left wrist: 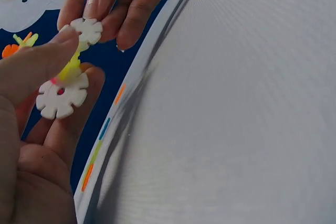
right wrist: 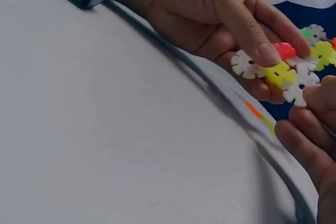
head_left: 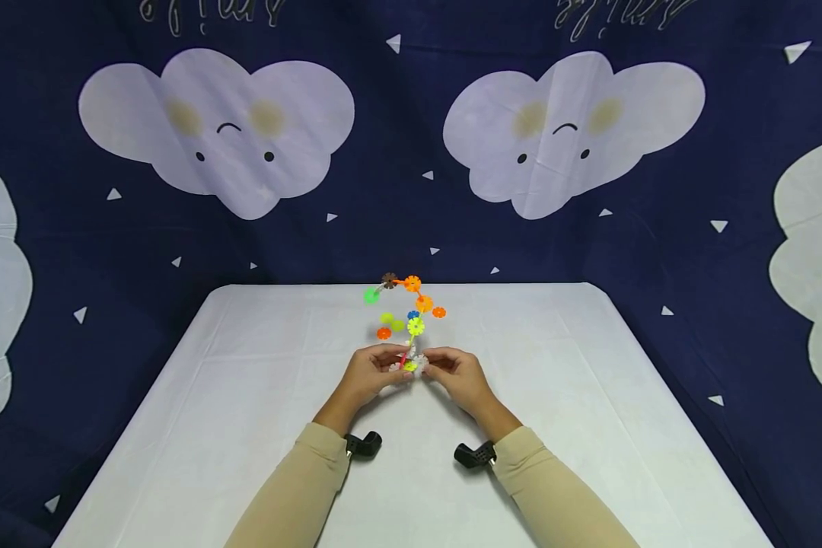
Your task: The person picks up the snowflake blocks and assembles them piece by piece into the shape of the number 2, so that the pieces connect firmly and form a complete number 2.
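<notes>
My left hand (head_left: 373,371) pinches a joined cluster of notched snowflake discs between thumb and fingers. In the right wrist view the cluster shows a white disc (right wrist: 244,64), a yellow disc (right wrist: 279,75) and a pinkish-red disc (right wrist: 284,51). Thumb and fingers of my right hand (head_left: 457,373) pinch another white disc (right wrist: 300,88) at the cluster's right side, touching the yellow one; whether they are slotted together I cannot tell. From the cluster a chain rises through a yellow-green disc (head_left: 415,326), orange discs (head_left: 423,304) and a brown disc (head_left: 389,281) to a green disc (head_left: 371,296).
Beyond the hands, loose discs lie on the white table (head_left: 246,426): orange (head_left: 383,333), yellow-green (head_left: 387,318), blue (head_left: 413,314) and another orange one (head_left: 439,312). A dark blue curtain (head_left: 397,137) with clouds hangs behind the table's far edge. Each wrist wears a black camera (head_left: 364,445).
</notes>
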`<action>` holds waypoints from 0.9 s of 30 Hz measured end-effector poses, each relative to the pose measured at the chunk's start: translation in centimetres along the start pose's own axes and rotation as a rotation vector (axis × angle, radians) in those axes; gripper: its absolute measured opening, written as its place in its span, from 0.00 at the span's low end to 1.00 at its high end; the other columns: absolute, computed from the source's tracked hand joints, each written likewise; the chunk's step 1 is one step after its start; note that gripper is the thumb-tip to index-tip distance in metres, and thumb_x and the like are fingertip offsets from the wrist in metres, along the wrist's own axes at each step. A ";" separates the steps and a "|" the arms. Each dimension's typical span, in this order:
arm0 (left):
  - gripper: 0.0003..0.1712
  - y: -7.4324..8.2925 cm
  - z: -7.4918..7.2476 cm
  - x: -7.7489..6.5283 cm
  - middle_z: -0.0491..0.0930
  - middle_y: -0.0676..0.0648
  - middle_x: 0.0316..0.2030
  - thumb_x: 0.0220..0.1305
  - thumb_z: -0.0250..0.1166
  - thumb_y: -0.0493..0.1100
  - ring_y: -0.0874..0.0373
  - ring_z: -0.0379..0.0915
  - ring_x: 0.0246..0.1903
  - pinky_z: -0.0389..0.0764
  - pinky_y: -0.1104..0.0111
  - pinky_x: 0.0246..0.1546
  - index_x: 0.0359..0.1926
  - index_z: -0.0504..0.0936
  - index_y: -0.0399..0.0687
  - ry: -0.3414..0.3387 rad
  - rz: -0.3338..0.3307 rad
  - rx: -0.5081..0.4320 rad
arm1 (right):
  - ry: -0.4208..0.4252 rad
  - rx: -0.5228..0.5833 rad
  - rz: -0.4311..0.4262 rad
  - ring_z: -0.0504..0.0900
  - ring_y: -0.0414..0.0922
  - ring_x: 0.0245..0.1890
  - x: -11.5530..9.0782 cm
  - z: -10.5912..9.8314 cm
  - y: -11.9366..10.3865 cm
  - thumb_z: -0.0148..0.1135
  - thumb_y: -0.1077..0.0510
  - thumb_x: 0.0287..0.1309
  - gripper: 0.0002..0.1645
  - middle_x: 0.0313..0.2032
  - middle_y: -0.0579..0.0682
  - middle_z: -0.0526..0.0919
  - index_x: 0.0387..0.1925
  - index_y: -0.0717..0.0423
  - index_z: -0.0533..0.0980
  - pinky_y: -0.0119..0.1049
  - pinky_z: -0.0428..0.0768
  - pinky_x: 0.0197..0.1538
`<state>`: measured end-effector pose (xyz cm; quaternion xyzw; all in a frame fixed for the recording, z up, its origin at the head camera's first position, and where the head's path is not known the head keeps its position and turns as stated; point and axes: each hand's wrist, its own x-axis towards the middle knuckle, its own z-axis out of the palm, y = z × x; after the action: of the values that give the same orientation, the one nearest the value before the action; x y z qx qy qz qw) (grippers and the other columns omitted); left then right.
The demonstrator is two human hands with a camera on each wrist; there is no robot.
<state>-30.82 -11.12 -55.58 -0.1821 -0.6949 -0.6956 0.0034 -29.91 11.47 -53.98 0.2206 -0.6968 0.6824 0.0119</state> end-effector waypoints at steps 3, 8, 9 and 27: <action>0.28 0.0 0.0 0.1 0.85 0.36 0.54 0.54 0.79 0.23 0.42 0.83 0.53 0.87 0.64 0.49 0.57 0.85 0.31 0.048 0.018 0.036 | 0.005 0.033 0.028 0.84 0.69 0.46 0.6 -0.6 1.5 0.66 0.74 0.67 0.19 0.48 0.72 0.84 0.57 0.80 0.77 0.53 0.87 0.49; 0.27 0.1 -0.1 0.4 0.86 0.38 0.54 0.54 0.80 0.25 0.46 0.83 0.53 0.86 0.61 0.52 0.57 0.87 0.34 0.154 0.044 0.102 | 0.080 -0.194 0.064 0.87 0.55 0.46 1.9 -1.2 2.5 0.67 0.67 0.70 0.16 0.48 0.60 0.87 0.56 0.72 0.81 0.38 0.88 0.48; 0.28 0.2 -0.1 0.4 0.86 0.39 0.54 0.54 0.80 0.25 0.46 0.83 0.54 0.86 0.61 0.52 0.57 0.87 0.36 0.176 0.046 0.110 | 0.089 -0.271 0.070 0.87 0.51 0.44 2.2 -1.2 2.6 0.68 0.66 0.70 0.15 0.46 0.57 0.88 0.55 0.69 0.83 0.36 0.87 0.48; 0.27 -0.3 -0.6 0.4 0.85 0.37 0.55 0.55 0.79 0.25 0.45 0.82 0.54 0.85 0.66 0.51 0.57 0.86 0.33 0.248 0.073 0.046 | -0.262 -0.928 -0.057 0.73 0.57 0.63 10.0 2.3 4.4 0.62 0.78 0.52 0.37 0.67 0.57 0.78 0.66 0.61 0.77 0.50 0.67 0.64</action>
<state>-31.43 -11.54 -55.75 -0.1196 -0.6978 -0.6962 0.1186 -39.68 6.27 -55.12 0.2951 -0.9170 0.2655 0.0401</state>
